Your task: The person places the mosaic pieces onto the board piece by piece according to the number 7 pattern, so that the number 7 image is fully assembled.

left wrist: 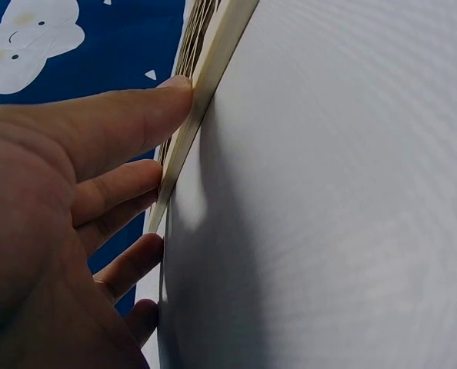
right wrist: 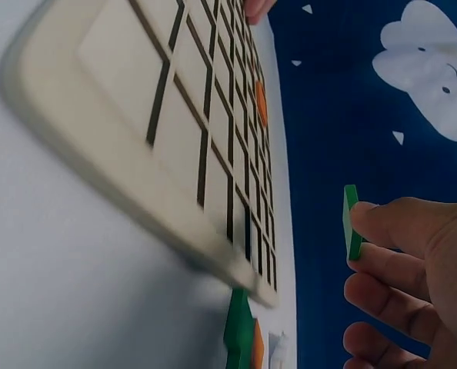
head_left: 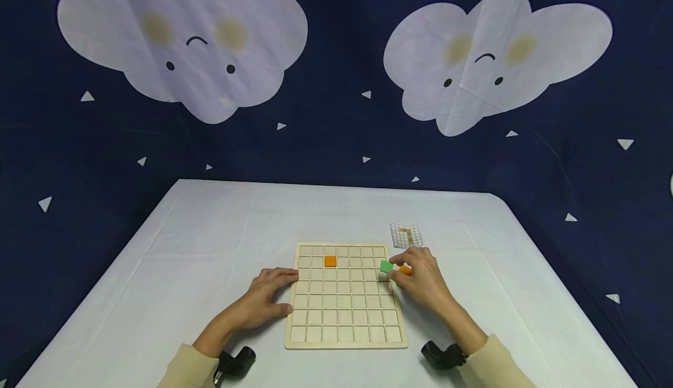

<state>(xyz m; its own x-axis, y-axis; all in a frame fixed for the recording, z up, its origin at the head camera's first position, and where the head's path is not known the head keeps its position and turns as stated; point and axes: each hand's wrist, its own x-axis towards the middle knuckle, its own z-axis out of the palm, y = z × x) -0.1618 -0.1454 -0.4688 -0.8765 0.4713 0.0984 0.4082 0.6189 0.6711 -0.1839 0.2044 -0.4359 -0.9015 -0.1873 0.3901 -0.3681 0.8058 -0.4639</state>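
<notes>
Left hand [head_left: 265, 300] lies spread, fingertips against the grid board's [head_left: 344, 297] nine-o'clock edge on the tabletop [head_left: 210, 248]. At the board's two-o'clock corner, right hand [head_left: 420, 280] pinches a green tile [head_left: 386, 266] in its grip.

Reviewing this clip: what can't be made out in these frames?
- Pattern card: head view, too small to read its coloured squares.
- Loose pieces beside the wooden grid board: the right hand covers most of the orange tile; their number is unclear.
- Right wrist view: blurred board edge; the grip on the green tile shows only edge-on.
- Left hand: wrist view shows only fingertips at the board's edge.
</notes>
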